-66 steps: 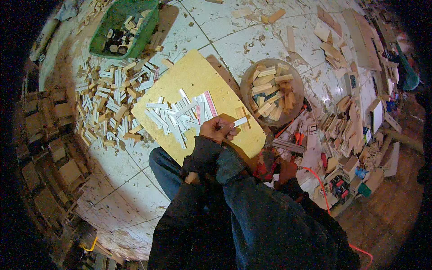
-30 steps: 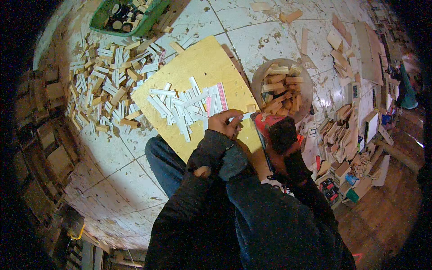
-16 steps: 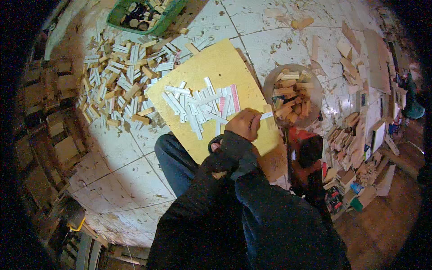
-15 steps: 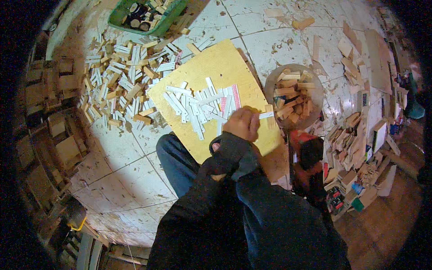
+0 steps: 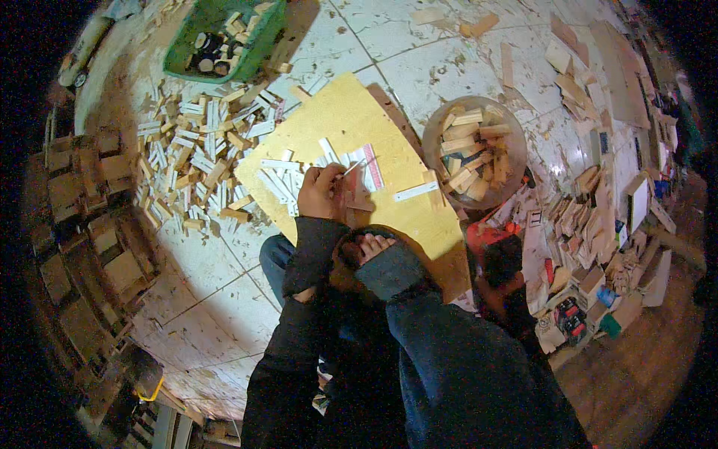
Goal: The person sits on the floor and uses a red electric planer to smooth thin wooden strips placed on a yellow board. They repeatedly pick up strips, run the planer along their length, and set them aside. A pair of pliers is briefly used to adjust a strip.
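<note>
My left hand (image 5: 321,192) is closed over the yellow board (image 5: 340,101). From its fingertips a thin pale strip (image 5: 359,164) sticks out, partly blurred. Below it, flat white strips (image 5: 278,183) lie loosely heaped, beside a red-and-white patterned piece (image 5: 372,173). Close to the near side of the board is my right hand (image 5: 374,245), mostly hidden by its dark cuff. Its fingers look curled, with a dark shape around them that I cannot make out. Toward the board's right edge, one white strip (image 5: 416,191) lies across a small wood block (image 5: 428,179).
A round tub (image 5: 514,159) of wooden blocks stands right of the board. Left lies a wide heap of blocks and white strips (image 5: 198,153), with a green crate (image 5: 258,63) behind. A red-and-black tool (image 5: 493,247) and stacked wood scraps (image 5: 572,239) are on the right.
My left hand has moved left from the board's right edge to the strip heap. The strip it held there now lies on the board. My right hand's fingers show more. The view has shifted slightly.
</note>
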A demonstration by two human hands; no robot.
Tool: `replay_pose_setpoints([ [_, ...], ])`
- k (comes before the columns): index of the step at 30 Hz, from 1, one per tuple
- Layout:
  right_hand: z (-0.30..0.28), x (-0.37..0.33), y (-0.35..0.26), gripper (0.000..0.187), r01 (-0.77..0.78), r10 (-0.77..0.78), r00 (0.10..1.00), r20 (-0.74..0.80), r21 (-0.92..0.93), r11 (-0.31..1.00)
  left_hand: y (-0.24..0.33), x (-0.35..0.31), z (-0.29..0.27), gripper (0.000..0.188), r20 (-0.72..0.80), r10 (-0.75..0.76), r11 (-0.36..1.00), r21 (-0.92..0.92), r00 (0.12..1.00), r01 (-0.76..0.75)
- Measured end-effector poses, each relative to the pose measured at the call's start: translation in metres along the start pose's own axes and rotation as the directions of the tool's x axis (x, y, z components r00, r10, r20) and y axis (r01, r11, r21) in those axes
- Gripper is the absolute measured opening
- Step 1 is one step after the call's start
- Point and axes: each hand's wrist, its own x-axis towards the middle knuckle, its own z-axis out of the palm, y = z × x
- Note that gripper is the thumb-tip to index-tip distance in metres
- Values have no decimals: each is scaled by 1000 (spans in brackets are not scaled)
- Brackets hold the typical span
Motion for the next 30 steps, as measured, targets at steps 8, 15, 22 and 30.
replay_pose_setpoints([
  [8, 8, 26, -9, 43, 289, -295, 953, -65, -89, 953, 41, -39, 53, 19, 562, -164, 432, -698, 811, 571],
  [15, 2, 37, -22, 56, 487, -508, 861, -26, -242, 839, 45, -58, 84, 16, 503, -475, 289, -686, 722, 668],
  [22, 14, 43, -11, 50, 405, -405, 914, -22, 4, 914, 40, -66, 93, 34, 601, -538, -35, -717, 591, 697],
  [30, 11, 60, -5, 53, 518, -599, 796, 87, -608, 601, 35, -68, 108, 49, 612, -613, -49, -661, 500, 749],
])
